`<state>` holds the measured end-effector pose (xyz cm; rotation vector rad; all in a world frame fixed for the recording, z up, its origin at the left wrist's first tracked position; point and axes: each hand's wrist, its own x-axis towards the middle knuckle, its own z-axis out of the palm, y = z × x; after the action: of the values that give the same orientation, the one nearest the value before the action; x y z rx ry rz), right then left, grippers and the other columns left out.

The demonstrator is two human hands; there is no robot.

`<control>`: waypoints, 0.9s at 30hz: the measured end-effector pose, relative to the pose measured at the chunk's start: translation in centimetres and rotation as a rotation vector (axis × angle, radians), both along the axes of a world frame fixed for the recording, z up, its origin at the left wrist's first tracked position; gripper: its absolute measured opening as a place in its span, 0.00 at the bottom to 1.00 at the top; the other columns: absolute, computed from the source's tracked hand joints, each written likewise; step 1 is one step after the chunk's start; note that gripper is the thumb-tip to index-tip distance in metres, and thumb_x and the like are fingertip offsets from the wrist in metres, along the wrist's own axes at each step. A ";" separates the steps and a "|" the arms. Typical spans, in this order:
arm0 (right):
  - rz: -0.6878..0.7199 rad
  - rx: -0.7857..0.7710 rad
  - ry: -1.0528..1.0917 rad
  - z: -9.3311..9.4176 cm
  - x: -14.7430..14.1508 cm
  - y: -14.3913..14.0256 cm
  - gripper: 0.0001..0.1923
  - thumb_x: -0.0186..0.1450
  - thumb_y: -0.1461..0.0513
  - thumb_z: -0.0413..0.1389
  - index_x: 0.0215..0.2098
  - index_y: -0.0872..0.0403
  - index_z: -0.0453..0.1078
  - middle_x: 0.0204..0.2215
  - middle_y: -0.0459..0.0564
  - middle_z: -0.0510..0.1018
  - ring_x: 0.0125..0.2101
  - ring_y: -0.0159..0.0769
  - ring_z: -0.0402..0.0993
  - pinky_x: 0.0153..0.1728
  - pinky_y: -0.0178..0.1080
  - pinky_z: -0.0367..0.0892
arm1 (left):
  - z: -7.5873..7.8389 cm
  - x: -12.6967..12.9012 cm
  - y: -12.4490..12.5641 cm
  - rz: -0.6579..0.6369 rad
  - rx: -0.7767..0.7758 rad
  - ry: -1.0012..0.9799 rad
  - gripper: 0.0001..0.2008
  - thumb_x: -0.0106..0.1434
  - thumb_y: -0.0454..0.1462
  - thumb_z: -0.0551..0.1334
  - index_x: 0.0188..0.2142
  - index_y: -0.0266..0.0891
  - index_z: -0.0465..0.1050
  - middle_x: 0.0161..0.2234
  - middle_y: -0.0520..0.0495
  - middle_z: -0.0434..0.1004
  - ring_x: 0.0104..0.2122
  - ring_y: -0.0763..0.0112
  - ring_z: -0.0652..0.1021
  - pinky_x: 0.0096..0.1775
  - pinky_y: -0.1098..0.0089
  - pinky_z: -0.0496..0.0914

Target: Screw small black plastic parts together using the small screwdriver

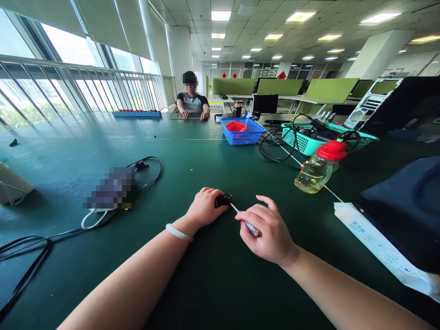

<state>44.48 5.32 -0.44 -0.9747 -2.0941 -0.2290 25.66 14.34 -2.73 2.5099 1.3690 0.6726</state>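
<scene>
On the dark green table, my left hand (206, 206) is closed around a small black part (222, 200), holding it against the tabletop. Its exact kind is hard to make out, since the fingers cover much of it. A white band circles the left wrist. My right hand (264, 229) grips a slim screwdriver (252, 228) with a metal shaft and a brownish handle end. The shaft slants up and left, and its tip meets the right side of the black part.
A pixelated phone-like object (112, 188) with cables lies at left. Further off are a blue basket (242, 137), a teal basket (304, 144) with cables and a red-capped bottle (314, 174). A white packet (381, 250) lies at right. A person (192, 103) sits across the table (185, 151).
</scene>
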 end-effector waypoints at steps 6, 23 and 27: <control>-0.001 -0.020 0.016 0.0 0.2 0.0 0.09 0.60 0.68 0.52 0.34 0.51 0.71 0.25 0.43 0.77 0.26 0.33 0.73 0.55 0.51 0.60 | -0.1 0.0 0.1 -0.003 0.000 -0.004 0.15 0.58 0.44 0.66 0.43 0.42 0.75 0.42 0.45 0.80 0.48 0.56 0.75 0.52 0.56 0.68; -0.057 -0.477 0.670 -1.6 2.4 2.9 0.09 0.62 0.60 0.52 0.31 0.52 0.74 0.22 0.44 0.75 0.24 0.35 0.73 0.28 0.38 0.67 | 0.1 -0.3 0.2 -0.034 -0.042 -0.017 0.16 0.57 0.44 0.67 0.44 0.43 0.76 0.43 0.46 0.80 0.49 0.56 0.74 0.54 0.55 0.68; -0.006 -0.649 0.922 -2.3 2.5 3.9 0.09 0.59 0.59 0.54 0.29 0.53 0.74 0.20 0.43 0.72 0.23 0.33 0.70 0.29 0.37 0.66 | 0.3 -0.2 0.1 -0.042 -0.028 -0.033 0.15 0.56 0.43 0.68 0.43 0.44 0.77 0.44 0.46 0.80 0.49 0.56 0.74 0.54 0.56 0.68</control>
<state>47.01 9.17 -2.76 -1.1457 -1.2900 0.8064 25.42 14.47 -2.47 2.4872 1.3019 0.6778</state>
